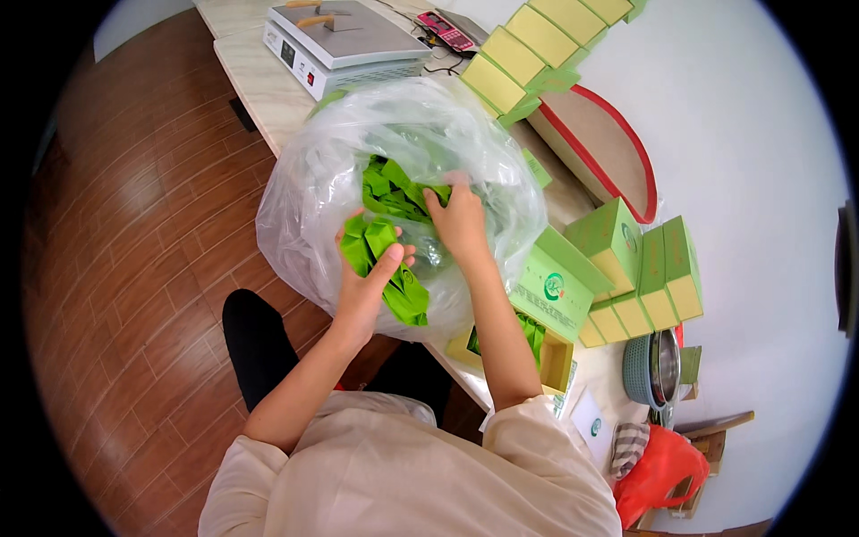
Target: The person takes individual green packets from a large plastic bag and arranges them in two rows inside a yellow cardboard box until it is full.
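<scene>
Over the desk [259,85] near edge, left hand [367,286] grip closed on green packets [386,268], right hand [461,219] grip closing on more packets inside clear plastic bag [304,197], open green box [555,300] just right.

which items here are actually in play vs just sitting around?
In play:
- left hand gripping green packets
- right hand reaching into the clear plastic bag
- open green box with packets inside

Lying about:
- sealing machine
- calculator
- closed green boxes
- metal bowl in basket
- red bag
</scene>
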### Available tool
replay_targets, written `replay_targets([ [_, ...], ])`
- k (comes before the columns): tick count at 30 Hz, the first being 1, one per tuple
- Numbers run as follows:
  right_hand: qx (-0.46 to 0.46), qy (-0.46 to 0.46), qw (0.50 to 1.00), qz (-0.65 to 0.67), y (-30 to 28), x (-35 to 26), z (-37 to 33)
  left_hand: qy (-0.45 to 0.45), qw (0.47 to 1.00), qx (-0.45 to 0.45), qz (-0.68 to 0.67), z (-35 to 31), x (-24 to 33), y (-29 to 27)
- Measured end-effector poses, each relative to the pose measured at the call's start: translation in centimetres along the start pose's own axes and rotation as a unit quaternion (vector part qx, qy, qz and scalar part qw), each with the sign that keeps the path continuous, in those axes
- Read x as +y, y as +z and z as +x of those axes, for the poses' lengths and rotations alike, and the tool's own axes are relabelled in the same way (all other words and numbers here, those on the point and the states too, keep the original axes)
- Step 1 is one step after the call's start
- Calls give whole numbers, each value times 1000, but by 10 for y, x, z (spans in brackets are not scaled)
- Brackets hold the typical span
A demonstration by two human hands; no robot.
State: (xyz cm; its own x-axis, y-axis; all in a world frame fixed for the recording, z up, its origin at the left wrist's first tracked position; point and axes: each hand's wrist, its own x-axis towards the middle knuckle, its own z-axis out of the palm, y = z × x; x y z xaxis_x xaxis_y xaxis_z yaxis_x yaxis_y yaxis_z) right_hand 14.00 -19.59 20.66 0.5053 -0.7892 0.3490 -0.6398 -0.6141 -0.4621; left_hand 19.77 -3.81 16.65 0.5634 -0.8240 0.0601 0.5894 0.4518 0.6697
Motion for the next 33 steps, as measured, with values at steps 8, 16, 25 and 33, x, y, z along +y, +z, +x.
replay_targets([
  [8, 118, -210, 970, 36, -69, -33, -83, 20, 1000, 4, -13, 5, -1, 11],
  [16, 45, -164, 982, 89, -86, -5, -156, -47, 991, -121, 38, -7, -8, 71],
  [25, 229, 5, 934, 274, -156, 68, -200, 56, 910, -353, 208, -42, -61, 168],
  [33, 149, 253, 874, 386, -208, 168, -223, -58, 874, -415, 245, -43, -201, 213],
])
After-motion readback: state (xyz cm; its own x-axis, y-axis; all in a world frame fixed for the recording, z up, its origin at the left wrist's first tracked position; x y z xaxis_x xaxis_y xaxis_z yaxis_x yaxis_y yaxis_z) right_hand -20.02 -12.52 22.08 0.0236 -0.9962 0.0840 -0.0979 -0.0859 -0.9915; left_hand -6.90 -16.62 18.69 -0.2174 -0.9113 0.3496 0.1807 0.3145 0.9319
